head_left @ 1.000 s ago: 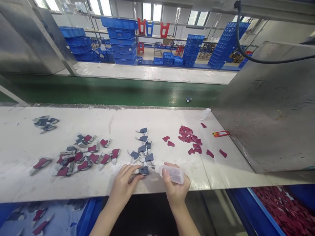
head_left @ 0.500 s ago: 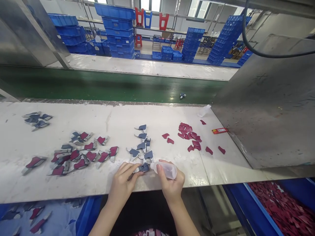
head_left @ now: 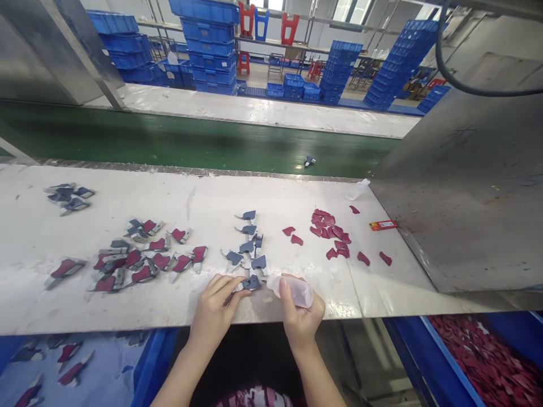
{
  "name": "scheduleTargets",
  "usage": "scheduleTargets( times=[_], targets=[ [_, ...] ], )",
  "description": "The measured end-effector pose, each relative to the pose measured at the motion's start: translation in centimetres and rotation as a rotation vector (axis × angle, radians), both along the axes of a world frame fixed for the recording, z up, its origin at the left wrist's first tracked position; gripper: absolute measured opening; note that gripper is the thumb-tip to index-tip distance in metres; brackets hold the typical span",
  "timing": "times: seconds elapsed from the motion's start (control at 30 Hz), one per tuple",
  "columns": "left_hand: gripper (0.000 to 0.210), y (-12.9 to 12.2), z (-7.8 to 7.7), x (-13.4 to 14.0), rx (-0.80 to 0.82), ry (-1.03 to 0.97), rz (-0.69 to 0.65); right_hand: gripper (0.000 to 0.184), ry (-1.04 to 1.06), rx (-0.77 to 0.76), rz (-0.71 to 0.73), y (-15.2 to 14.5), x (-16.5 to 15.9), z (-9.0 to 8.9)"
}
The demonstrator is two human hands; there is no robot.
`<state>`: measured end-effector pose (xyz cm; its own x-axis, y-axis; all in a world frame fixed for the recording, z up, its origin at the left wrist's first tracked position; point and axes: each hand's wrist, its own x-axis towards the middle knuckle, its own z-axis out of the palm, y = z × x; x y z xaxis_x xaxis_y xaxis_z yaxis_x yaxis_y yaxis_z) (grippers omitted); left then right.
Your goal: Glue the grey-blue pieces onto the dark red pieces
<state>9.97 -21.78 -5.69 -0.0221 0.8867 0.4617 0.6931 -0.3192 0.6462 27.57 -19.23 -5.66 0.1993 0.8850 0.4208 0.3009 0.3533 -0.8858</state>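
Near the front edge of the white table, my left hand (head_left: 220, 302) pinches a small blue-and-grey plastic part (head_left: 251, 283) between thumb and fingers. My right hand (head_left: 303, 316) is wrapped round a translucent squeeze bottle (head_left: 297, 292), its nozzle pointing left, close to the part and slightly apart from it. Just beyond lie several similar blue-and-grey parts (head_left: 246, 247) in a loose column. Further right is a cluster of dark red flat pieces (head_left: 326, 223). On the left, a heap of grey parts with red inlays (head_left: 139, 274) covers the table.
More blue-and-grey parts (head_left: 70, 196) sit at the far left. A second clear bottle (head_left: 357, 190) and a small red packet (head_left: 383, 225) lie near the metal panel (head_left: 466, 181) on the right. A green belt (head_left: 212, 144) runs behind. Blue bins stand below both sides.
The bottle in my right hand has drawn slightly right, away from the part in my left hand. The whole view has shifted a little; a part on the green belt has moved left.
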Motion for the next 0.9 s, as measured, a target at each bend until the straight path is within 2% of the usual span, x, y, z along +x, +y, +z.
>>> scheduleTargets(
  times=[0.2, 0.47, 0.63, 0.73, 0.9],
  targets=[
    [0.016, 0.1, -0.3, 0.0, 0.041, 0.019, -0.001, 0.011, 0.022, 0.039, -0.019, -0.3, 0.4, 0.0],
    [0.018, 0.0, -0.4, 0.1, 0.036, 0.003, -0.006, 0.017, 0.042, -0.019, 0.011, -0.3, -0.2, 1.0],
    [0.02, -0.1, -0.5, 0.0, 0.033, -0.011, -0.007, 0.019, 0.153, -0.106, 0.014, -0.5, -1.0, 0.4],
    [0.021, -0.1, -0.5, 0.0, 0.039, -0.013, -0.012, 0.017, 0.155, -0.12, 0.054, -0.4, -1.4, -0.1],
    [0.02, 0.0, -0.5, 0.1, 0.046, -0.009, -0.024, 0.017, 0.136, -0.127, 0.045, -0.2, -1.6, -0.2]
  ],
)
